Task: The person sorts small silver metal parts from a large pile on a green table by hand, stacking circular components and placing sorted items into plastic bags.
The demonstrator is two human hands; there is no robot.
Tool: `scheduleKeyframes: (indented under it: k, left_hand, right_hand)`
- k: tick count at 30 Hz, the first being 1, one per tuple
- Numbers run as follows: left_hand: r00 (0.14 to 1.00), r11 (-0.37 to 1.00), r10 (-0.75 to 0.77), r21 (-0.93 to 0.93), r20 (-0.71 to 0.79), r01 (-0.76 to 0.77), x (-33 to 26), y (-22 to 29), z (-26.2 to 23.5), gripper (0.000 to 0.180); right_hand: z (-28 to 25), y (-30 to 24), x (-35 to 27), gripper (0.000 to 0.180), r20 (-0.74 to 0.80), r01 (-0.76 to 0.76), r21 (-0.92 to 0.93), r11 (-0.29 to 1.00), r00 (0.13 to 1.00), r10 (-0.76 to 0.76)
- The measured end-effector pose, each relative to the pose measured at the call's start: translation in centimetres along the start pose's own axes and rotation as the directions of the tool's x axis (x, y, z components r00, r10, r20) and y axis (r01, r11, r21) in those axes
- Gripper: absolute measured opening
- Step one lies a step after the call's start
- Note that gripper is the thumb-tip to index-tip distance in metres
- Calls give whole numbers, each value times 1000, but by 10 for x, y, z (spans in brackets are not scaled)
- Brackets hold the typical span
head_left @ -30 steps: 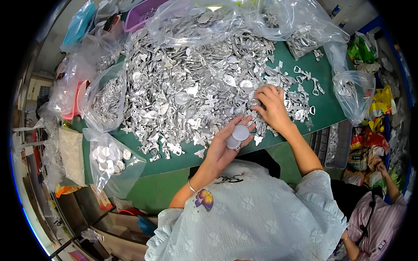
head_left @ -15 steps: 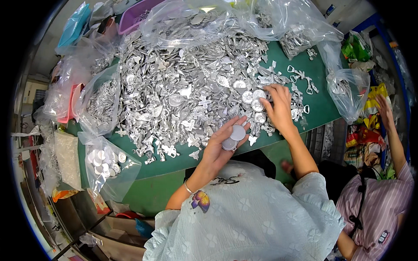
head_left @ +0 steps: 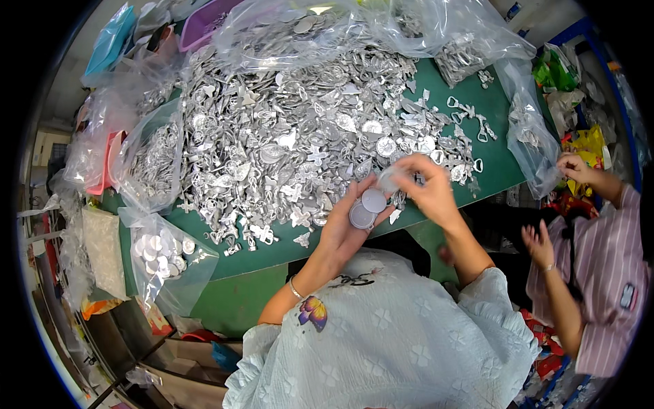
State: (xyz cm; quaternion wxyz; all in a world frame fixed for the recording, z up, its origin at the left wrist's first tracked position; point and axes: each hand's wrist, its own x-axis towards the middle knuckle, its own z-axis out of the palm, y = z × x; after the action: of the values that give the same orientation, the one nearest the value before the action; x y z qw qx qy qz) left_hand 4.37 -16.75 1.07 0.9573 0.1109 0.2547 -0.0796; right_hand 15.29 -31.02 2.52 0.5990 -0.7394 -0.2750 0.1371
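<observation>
Nearest, the left hand [head_left: 344, 225] lies palm up at the counter's near edge, cradling two round silver discs [head_left: 368, 206] in a loose, half-curled grip. Just at its two o'clock the right hand [head_left: 429, 194] has its fingertips pinched together on a third small disc [head_left: 390, 178], held above the palm. Both hands hover over the green counter [head_left: 272, 249]. At nine o'clock from the left hand a clear plastic bag [head_left: 167, 262] holds a modest batch of similar discs, which suggests some sorting is done. Beyond the hands, toward twelve o'clock, a huge heap of mixed silver metal pieces [head_left: 286, 143] covers the counter, so by my judgement most of the picking remains. Farther still, bulging bags of pieces [head_left: 354, 27] line the far edge. At three o'clock another person's hands [head_left: 538, 245] work separately.
</observation>
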Motion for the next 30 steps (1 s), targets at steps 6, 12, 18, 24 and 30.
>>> scheduleKeyframes:
  k: [6, 12, 18, 24, 30]
  left_hand:
    - [1000, 975, -18, 222, -7, 19, -7, -2, -4, 44]
    - [993, 996, 8, 85, 116, -18, -11, 2, -3, 35]
    - [999, 992, -25, 122, 25, 22, -10, -1, -7, 34]
    - [999, 992, 3, 130, -34, 1, -15, 7, -8, 40]
    - [999, 992, -2, 126, 35, -2, -15, 7, -8, 40]
  right_hand:
    - [-10, 2, 20, 31, 50, 211, -717, 664, 966, -254]
    - [-10, 24, 24, 25, 50, 189, -545, 817, 980, -194]
    - [10, 25, 41, 29, 152, 319, -731, 603, 938, -311]
    - [7, 6, 49, 47, -20, -155, -317, 936, 987, 157]
    - [14, 28, 88, 34, 117, 131, -796, 591, 991, -62]
